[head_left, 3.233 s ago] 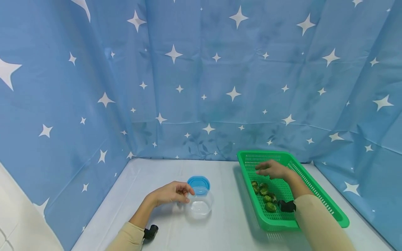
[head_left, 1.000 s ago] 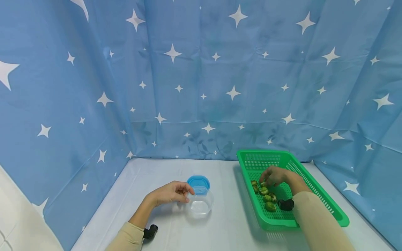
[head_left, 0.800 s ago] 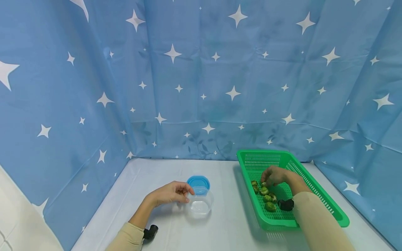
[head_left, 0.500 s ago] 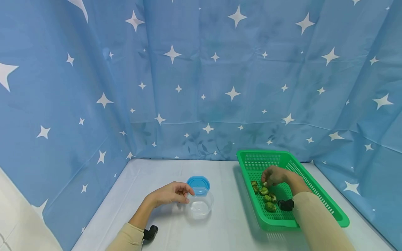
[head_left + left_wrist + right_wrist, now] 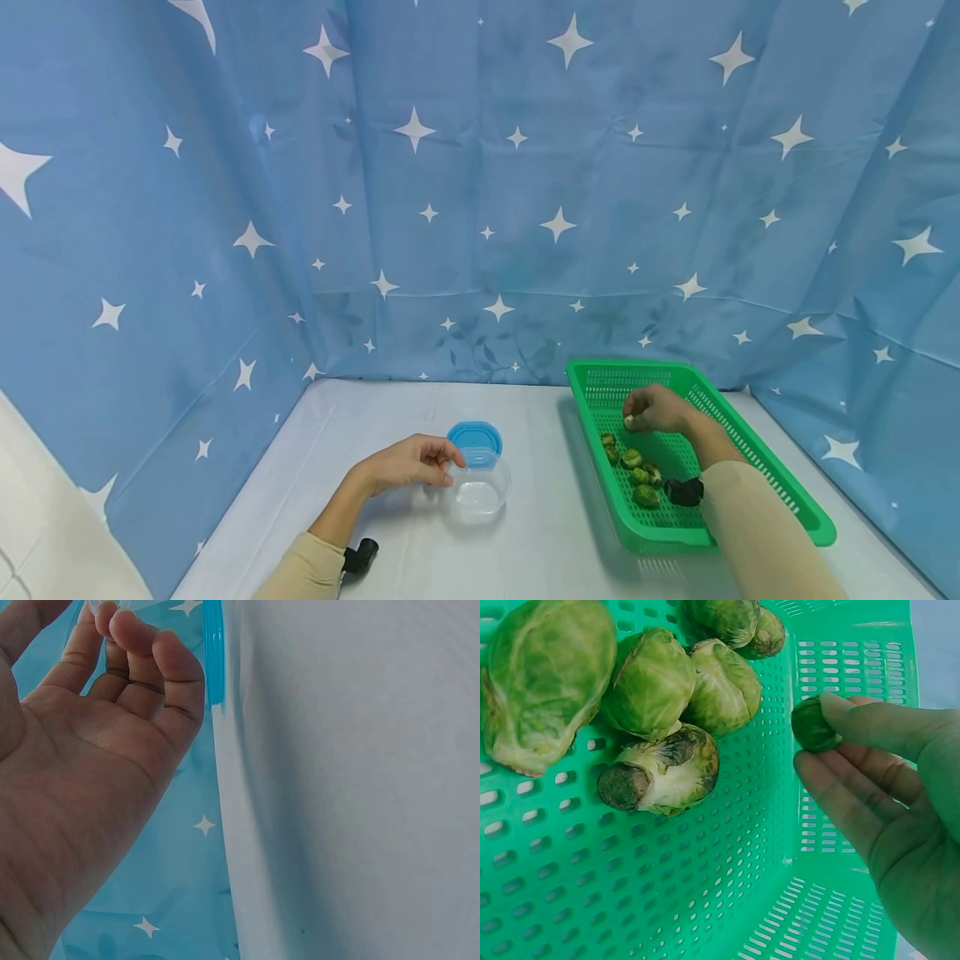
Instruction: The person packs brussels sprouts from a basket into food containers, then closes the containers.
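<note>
My left hand (image 5: 408, 461) holds the rim of a clear plastic tub (image 5: 480, 498) between thumb and fingers; only a sliver of the tub shows at the top of the left wrist view. My right hand (image 5: 658, 408) is over the green plastic basket (image 5: 660, 538), pinching a small Brussels sprout (image 5: 812, 724) between thumb and fingertips, off the basket's bottom. Several more Brussels sprouts (image 5: 651, 682) lie along the left side of the basket. One with a browned stem end (image 5: 622, 786) lies on its side.
A round blue lid (image 5: 475, 433) lies on the white table (image 5: 390, 533) just behind the clear tub. A blue star-patterned curtain (image 5: 480, 183) rises at the table's back and sides. Black wrist cameras (image 5: 361, 556) sit on both cuffs.
My right hand has gone down among the sprouts, taken hold of one, and lifted it slightly toward the back of the basket. My left hand and the tub have stayed put.
</note>
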Action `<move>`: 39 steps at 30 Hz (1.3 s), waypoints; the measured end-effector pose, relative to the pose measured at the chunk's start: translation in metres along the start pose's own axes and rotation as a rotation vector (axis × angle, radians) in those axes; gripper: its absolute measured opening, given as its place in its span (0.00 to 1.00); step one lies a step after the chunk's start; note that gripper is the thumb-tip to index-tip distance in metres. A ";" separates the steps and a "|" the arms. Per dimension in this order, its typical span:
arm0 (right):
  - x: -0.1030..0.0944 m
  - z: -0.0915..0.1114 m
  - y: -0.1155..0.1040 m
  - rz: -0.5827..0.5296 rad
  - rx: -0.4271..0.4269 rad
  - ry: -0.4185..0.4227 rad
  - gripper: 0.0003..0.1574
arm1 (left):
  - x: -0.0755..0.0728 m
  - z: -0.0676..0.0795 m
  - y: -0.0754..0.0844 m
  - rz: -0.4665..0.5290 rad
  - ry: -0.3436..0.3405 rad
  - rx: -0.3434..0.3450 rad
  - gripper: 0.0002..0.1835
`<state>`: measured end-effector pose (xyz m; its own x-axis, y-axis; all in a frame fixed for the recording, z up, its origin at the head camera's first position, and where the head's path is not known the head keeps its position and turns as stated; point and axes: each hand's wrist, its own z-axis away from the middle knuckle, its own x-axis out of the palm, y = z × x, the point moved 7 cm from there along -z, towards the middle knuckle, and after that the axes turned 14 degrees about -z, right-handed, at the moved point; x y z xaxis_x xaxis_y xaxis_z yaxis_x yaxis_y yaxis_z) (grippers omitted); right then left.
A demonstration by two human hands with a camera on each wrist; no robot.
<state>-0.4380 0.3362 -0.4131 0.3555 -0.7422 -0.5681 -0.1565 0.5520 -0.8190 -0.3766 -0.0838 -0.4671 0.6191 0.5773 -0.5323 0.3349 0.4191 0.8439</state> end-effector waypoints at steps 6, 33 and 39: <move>-0.001 -0.001 -0.004 -0.013 -0.031 0.025 0.14 | -0.001 0.001 0.000 -0.005 0.006 0.000 0.21; -0.003 -0.016 -0.063 0.100 -0.238 0.324 0.13 | 0.000 0.000 -0.004 -0.010 0.005 0.007 0.22; -0.005 -0.016 -0.084 0.085 -0.287 0.366 0.13 | 0.001 -0.001 0.000 -0.015 0.005 0.018 0.21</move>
<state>-0.4413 0.2873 -0.3424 -0.0098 -0.8127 -0.5826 -0.4378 0.5273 -0.7282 -0.3773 -0.0826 -0.4677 0.6106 0.5744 -0.5453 0.3566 0.4154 0.8369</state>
